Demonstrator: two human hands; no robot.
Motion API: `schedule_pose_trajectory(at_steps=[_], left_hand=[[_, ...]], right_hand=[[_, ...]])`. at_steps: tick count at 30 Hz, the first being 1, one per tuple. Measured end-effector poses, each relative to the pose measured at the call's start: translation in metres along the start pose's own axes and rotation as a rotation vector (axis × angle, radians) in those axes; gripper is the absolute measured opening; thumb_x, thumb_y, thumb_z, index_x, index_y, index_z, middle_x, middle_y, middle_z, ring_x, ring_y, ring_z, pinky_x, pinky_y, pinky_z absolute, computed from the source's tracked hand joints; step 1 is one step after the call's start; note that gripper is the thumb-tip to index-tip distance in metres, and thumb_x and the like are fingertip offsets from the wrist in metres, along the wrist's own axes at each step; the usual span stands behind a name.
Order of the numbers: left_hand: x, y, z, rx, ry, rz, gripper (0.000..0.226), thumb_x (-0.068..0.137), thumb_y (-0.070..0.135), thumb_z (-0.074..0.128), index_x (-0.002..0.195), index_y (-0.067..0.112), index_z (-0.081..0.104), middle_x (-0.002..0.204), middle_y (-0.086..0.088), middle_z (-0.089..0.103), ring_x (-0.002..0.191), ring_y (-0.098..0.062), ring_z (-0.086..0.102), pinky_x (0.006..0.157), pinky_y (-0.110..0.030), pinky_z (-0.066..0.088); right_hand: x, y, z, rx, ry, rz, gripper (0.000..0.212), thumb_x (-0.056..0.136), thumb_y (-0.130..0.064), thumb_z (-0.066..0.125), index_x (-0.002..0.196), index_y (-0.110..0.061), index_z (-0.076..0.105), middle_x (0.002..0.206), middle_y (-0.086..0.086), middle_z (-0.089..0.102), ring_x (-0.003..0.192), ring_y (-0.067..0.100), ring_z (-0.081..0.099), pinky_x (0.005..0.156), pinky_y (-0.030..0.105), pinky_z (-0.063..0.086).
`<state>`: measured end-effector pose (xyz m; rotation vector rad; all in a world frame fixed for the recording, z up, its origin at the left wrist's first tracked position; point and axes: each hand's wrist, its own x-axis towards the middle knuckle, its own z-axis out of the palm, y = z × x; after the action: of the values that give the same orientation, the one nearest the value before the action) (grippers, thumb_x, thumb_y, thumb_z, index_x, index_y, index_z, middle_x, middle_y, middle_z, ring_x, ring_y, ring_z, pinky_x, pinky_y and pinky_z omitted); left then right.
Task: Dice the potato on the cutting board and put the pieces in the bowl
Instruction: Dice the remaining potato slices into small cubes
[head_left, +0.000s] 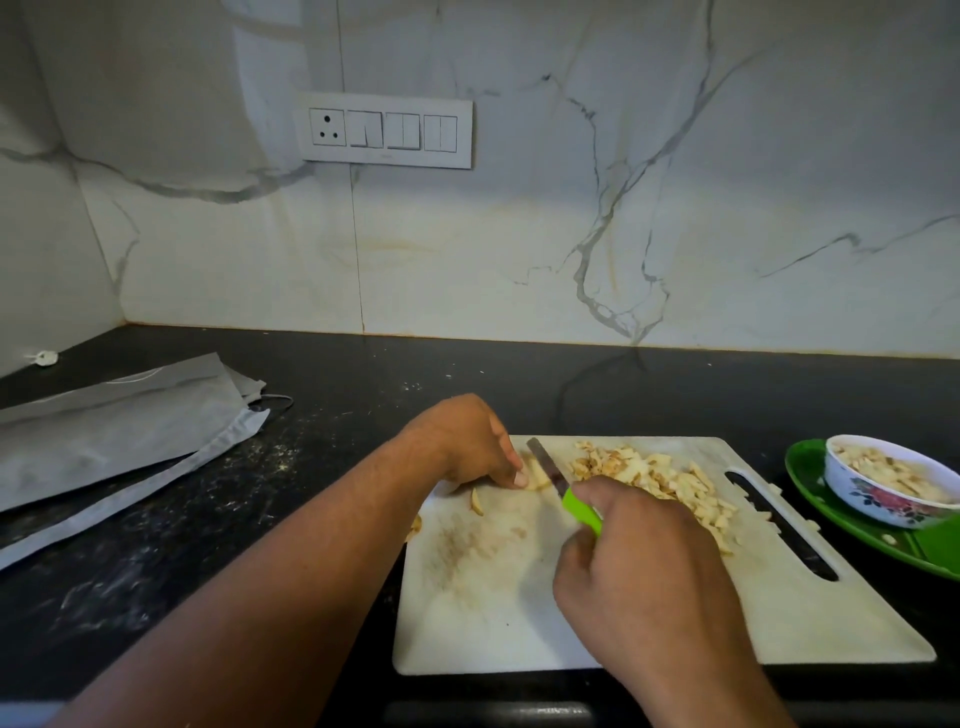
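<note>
A white cutting board (649, 613) lies on the dark counter. My left hand (462, 441) pins a small pale potato piece (537, 475) to the board with curled fingertips. My right hand (639, 561) grips the green handle of a knife (558, 486); its blade rests across the potato piece beside my left fingers. A heap of diced potato (660, 478) spreads over the board's far right part. A single strip (476, 501) lies left of the blade. The white floral bowl (883, 501), holding diced potato, sits on a green plate (815, 488) at the right.
Grey plastic bags (119, 436) lie on the counter at the left. A few potato bits lie by the board's handle slot (779, 525) and on the plate. A marble wall with a switch panel (384, 130) backs the counter.
</note>
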<state>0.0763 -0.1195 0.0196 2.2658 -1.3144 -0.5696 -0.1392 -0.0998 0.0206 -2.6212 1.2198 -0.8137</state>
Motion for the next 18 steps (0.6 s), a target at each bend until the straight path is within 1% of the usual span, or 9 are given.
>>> schedule_pose_trajectory(at_steps=[2, 5, 7, 9, 11, 13, 15, 16, 18], left_hand=[[0.0, 0.0, 0.0, 0.004, 0.002, 0.002, 0.013, 0.076, 0.031, 0.092, 0.073, 0.029, 0.08, 0.083, 0.009, 0.078, 0.087, -0.01, 0.072, 0.095, -0.04, 0.059], [0.0, 0.001, -0.002, 0.007, -0.007, 0.007, 0.013, 0.076, 0.032, 0.092, 0.074, 0.03, 0.08, 0.084, 0.009, 0.078, 0.088, -0.01, 0.072, 0.095, -0.039, 0.058], [0.001, 0.0, -0.002, 0.009, -0.014, 0.007, 0.012, 0.076, 0.032, 0.092, 0.074, 0.031, 0.08, 0.086, 0.009, 0.078, 0.089, -0.011, 0.071, 0.097, -0.039, 0.057], [0.002, 0.001, -0.001, 0.011, -0.018, 0.013, 0.012, 0.076, 0.032, 0.091, 0.074, 0.032, 0.08, 0.087, 0.011, 0.078, 0.09, -0.01, 0.07, 0.098, -0.039, 0.056], [0.004, 0.0, -0.002, 0.014, -0.019, 0.021, 0.012, 0.077, 0.032, 0.091, 0.073, 0.032, 0.079, 0.087, 0.012, 0.077, 0.09, -0.009, 0.07, 0.099, -0.038, 0.056], [0.004, -0.001, -0.001, 0.009, -0.029, 0.028, 0.013, 0.078, 0.031, 0.09, 0.073, 0.032, 0.079, 0.087, 0.012, 0.077, 0.091, -0.008, 0.069, 0.099, -0.037, 0.055], [0.003, -0.003, -0.001, -0.005, -0.032, 0.05, 0.012, 0.079, 0.03, 0.09, 0.074, 0.031, 0.079, 0.087, 0.013, 0.077, 0.091, -0.008, 0.07, 0.098, -0.036, 0.055], [0.002, -0.005, -0.002, -0.011, -0.035, 0.07, 0.01, 0.08, 0.029, 0.089, 0.076, 0.03, 0.08, 0.086, 0.013, 0.078, 0.091, -0.007, 0.07, 0.098, -0.035, 0.056], [0.0, -0.009, -0.005, -0.022, -0.046, 0.124, 0.003, 0.084, 0.029, 0.086, 0.083, 0.028, 0.083, 0.086, 0.014, 0.079, 0.09, -0.005, 0.072, 0.096, -0.033, 0.057]], right_hand=[[0.004, -0.004, 0.008, 0.001, -0.009, 0.013, 0.038, 0.088, -0.032, 0.051, 0.126, -0.035, 0.059, 0.094, -0.015, 0.066, 0.077, 0.007, 0.057, 0.067, 0.018, 0.048], [-0.001, -0.003, 0.013, 0.015, -0.034, 0.011, 0.037, 0.089, -0.032, 0.05, 0.125, -0.036, 0.057, 0.095, -0.014, 0.065, 0.075, 0.007, 0.053, 0.068, 0.017, 0.046], [-0.008, 0.0, 0.012, 0.021, -0.055, 0.004, 0.039, 0.09, -0.034, 0.049, 0.129, -0.039, 0.053, 0.099, -0.016, 0.065, 0.086, 0.007, 0.058, 0.074, 0.018, 0.047], [-0.018, 0.005, 0.006, 0.025, -0.09, 0.036, 0.042, 0.09, -0.039, 0.049, 0.131, -0.045, 0.049, 0.098, -0.016, 0.061, 0.1, 0.007, 0.06, 0.084, 0.019, 0.047], [-0.028, 0.008, -0.003, 0.02, -0.128, 0.07, 0.044, 0.088, -0.045, 0.05, 0.131, -0.051, 0.044, 0.098, -0.016, 0.057, 0.107, 0.006, 0.058, 0.089, 0.017, 0.044], [-0.035, 0.014, -0.013, 0.003, -0.145, 0.099, 0.044, 0.085, -0.05, 0.051, 0.128, -0.056, 0.043, 0.106, -0.018, 0.059, 0.11, 0.004, 0.057, 0.092, 0.014, 0.042], [-0.039, 0.02, -0.022, 0.017, -0.137, 0.13, 0.04, 0.082, -0.053, 0.053, 0.121, -0.059, 0.046, 0.103, -0.021, 0.059, 0.105, 0.001, 0.057, 0.091, 0.012, 0.042], [-0.039, 0.025, -0.023, 0.062, -0.125, 0.133, 0.039, 0.079, -0.052, 0.054, 0.117, -0.058, 0.05, 0.096, -0.021, 0.061, 0.099, 0.0, 0.059, 0.089, 0.013, 0.045], [-0.037, 0.039, -0.018, 0.166, -0.081, 0.085, 0.038, 0.072, -0.047, 0.056, 0.109, -0.054, 0.059, 0.074, -0.021, 0.063, 0.077, 0.001, 0.061, 0.074, 0.018, 0.051]])
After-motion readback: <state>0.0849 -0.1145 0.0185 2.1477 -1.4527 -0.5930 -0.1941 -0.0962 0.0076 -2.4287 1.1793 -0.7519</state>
